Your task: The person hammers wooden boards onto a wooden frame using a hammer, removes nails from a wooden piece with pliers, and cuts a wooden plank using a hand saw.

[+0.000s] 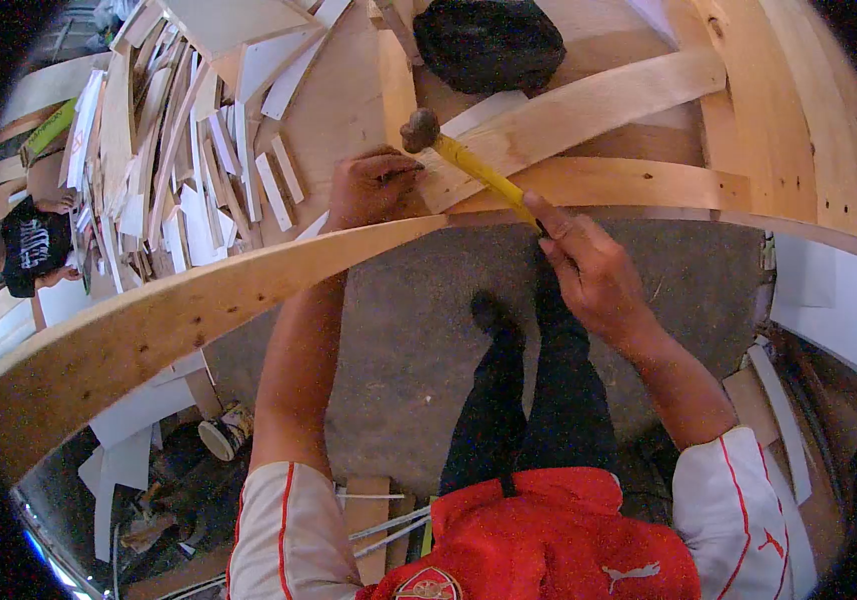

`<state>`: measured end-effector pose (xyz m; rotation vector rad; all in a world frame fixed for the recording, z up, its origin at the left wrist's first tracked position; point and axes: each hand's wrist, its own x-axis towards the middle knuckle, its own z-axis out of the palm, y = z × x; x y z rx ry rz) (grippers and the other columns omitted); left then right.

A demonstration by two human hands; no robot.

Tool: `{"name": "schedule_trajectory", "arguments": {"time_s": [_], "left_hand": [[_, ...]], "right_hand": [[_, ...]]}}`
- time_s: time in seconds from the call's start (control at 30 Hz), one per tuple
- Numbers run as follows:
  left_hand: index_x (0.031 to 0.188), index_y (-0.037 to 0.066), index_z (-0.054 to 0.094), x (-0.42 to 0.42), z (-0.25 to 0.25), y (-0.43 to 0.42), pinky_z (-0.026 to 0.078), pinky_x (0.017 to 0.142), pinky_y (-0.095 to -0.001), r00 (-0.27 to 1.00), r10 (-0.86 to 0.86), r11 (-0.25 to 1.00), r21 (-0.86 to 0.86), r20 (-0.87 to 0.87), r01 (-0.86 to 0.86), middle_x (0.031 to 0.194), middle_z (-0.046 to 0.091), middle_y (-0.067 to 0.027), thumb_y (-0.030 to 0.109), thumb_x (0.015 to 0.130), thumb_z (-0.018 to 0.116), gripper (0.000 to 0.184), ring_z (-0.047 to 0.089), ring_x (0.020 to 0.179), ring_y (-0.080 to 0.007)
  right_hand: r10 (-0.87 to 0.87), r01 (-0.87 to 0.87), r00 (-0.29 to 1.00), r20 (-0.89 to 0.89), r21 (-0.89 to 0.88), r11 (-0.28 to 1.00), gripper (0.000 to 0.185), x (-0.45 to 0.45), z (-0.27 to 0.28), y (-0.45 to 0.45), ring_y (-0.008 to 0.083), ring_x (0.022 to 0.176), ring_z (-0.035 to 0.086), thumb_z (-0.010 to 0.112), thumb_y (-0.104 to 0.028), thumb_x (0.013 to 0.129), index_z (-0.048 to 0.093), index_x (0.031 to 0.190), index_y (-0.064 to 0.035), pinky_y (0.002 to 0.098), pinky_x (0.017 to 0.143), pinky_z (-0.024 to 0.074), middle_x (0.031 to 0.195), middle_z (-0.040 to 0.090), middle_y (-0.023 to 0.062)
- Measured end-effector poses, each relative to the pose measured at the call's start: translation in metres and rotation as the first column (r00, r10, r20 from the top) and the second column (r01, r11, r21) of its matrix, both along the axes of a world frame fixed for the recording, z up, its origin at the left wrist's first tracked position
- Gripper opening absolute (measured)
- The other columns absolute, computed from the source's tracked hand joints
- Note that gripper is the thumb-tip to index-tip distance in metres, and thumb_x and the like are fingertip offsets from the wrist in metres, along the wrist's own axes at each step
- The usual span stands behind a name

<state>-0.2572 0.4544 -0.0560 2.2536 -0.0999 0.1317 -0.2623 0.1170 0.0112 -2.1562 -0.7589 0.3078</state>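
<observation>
The right hand (594,272) grips the hammer (481,172) by its yellow handle, head at 10 o'clock. Just off that head, at 7 o'clock, the left hand (371,188) curls, its contents unclear. Clean blows would need it clear and the diagonal slat (589,115), at its 2 o'clock, steady.

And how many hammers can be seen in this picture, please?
1. The hammer is held in the person's right-hand grip, its head near the left-hand grip. Others could be hidden among the piled wood strips.
</observation>
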Motion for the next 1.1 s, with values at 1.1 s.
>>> {"name": "schedule_trajectory", "arguments": {"time_s": [1.1], "left_hand": [[0.102,0.002,0.078,-0.010,-0.072,0.015,0.048,0.090,-0.0366,0.940,0.325,0.917,-0.206,-0.105,-0.341,0.101,0.066,-0.0164,0.027,0.092,0.076,0.027,0.060,0.104,-0.0294]], "right_hand": [[-0.010,0.024,0.996,0.089,-0.163,0.986,0.061,-0.007,0.001,-0.001,0.0337,0.072,0.062,0.063,-0.009,0.098,0.048,0.155,-0.0248,0.0448,0.063,0.0519,0.086,0.058,0.0151]]}}
